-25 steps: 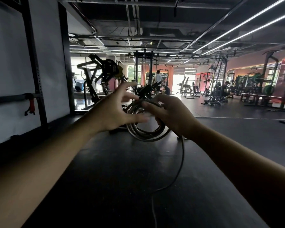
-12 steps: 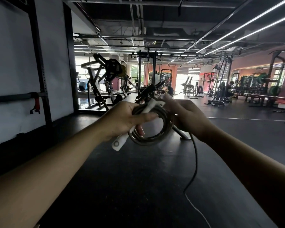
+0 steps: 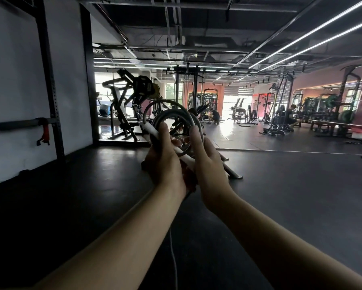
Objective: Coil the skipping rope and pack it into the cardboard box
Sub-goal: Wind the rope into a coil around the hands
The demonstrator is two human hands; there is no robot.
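Note:
The skipping rope (image 3: pixel 177 115) is wound into several dark loops held up in front of me. My left hand (image 3: pixel 165 160) grips the left side of the coil together with a white handle (image 3: pixel 150 129) that slants down to the right across the loops. My right hand (image 3: pixel 205 162) grips the right side of the coil, fingers curled around the strands. A loose tail of rope (image 3: pixel 173 258) hangs down between my forearms toward the floor. No cardboard box is in view.
Dark rubber gym floor (image 3: pixel 280 195) stretches ahead. A plate-loaded machine (image 3: pixel 134 105) stands just beyond my hands, a black rack upright (image 3: pixel 50 84) and white wall at left. More machines and people are far back at right.
Both hands rose and closed together on the coil. The white handle, earlier hanging below my left hand, now lies across the loops. The loose tail shifted from the right to between my arms.

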